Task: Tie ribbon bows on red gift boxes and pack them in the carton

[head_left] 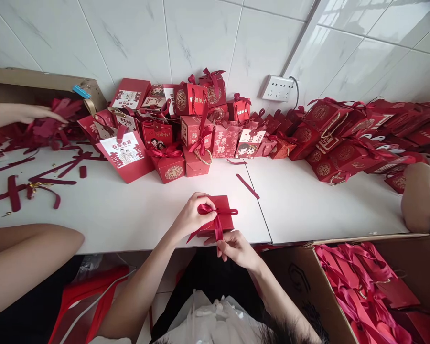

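A small red gift box (225, 224) sits at the front edge of the white table, with a dark red satin ribbon (219, 224) tied across its top. My left hand (197, 213) pinches a loop of that ribbon at the knot, over the box's left side. Below the knot, my right hand (234, 247) grips a ribbon tail between thumb and fingers, just off the box's near side. A second loop points right across the lid. Part of the lid is hidden behind my left fingers.
Decorated red gift boxes (170, 167) are piled along the tiled wall, more boxes (344, 157) at right. Ribbon scraps (14, 191) lie left. An open carton (331, 286) of ribboned boxes stands right. Another person's hand (39, 113) reaches into red pieces; another person's arm (417, 198) is at right.
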A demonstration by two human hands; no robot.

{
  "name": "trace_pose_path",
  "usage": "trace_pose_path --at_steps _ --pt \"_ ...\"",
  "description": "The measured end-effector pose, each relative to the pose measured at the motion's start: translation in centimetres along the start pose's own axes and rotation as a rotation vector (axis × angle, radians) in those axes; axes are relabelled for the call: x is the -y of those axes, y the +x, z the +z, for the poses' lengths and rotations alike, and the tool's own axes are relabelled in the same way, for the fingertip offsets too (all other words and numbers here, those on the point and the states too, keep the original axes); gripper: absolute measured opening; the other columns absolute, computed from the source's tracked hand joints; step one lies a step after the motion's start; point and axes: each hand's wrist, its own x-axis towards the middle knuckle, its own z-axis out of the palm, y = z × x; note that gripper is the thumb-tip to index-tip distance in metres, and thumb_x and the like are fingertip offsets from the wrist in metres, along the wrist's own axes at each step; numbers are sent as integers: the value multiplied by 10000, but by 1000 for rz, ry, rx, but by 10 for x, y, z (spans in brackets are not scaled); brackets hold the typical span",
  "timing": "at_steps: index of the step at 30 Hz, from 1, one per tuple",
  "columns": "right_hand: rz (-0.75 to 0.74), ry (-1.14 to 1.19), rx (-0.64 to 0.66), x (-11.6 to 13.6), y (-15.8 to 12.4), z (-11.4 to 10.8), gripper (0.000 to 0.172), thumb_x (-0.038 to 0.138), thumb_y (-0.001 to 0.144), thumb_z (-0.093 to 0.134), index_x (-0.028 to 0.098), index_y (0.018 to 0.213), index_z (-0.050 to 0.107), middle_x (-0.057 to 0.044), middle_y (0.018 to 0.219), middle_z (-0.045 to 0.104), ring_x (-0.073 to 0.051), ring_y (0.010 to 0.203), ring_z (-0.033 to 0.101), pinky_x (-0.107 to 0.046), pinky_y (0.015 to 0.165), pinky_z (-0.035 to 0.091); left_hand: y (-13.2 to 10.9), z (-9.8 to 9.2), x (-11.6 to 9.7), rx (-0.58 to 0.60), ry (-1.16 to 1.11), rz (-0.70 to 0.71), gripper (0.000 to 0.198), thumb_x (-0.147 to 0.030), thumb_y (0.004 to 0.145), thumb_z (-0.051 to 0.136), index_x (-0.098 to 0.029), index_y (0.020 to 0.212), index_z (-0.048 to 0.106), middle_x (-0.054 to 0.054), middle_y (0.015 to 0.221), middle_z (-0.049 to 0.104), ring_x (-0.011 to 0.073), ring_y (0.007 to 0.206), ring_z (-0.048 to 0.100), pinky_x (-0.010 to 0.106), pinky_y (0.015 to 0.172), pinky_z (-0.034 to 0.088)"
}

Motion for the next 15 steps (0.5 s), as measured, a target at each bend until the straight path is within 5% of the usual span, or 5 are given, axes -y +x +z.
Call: trace_pose_path --at_steps 5,7,10,15 --pt "40 44 91 11 -5 -22 607 668 822 418 157 592 650 -29 499 600 -107 421 489 -237 475 385 -3 -1 4 -13 -22 30 193 -299 736 612 -216 910 602 50 1098 552 179 971 589 316 902 475" --pt "106 45 -77 14 -4 -36 722 720 836 273 167 494 586 0 370 474 -93 351 408 -224 421 321 -6 -2 6 -140 -29 -6 302 -356 741 596 -223 1009 553 57 1141 557 186 1013 574 314 885 467" --pt "168 -42 -417 19 7 -48 715 734 835 242 186 445 484 43 341 313 -84 343 339 -220 397 269 -11 -2 7 -339 70 -107 244 -451 758 537 -211 794 518 23 870 598 177 821 588 287 716 469" --pt "141 -187 -512 31 35 -45 574 672 824 397 209 485 375 47 423 331 -88 395 319 -241 404 266 -17 -2 -1 -234 212 -210 396 -503 775 503 -208 545 373 -49 487 449 121 476 452 240 497 354"
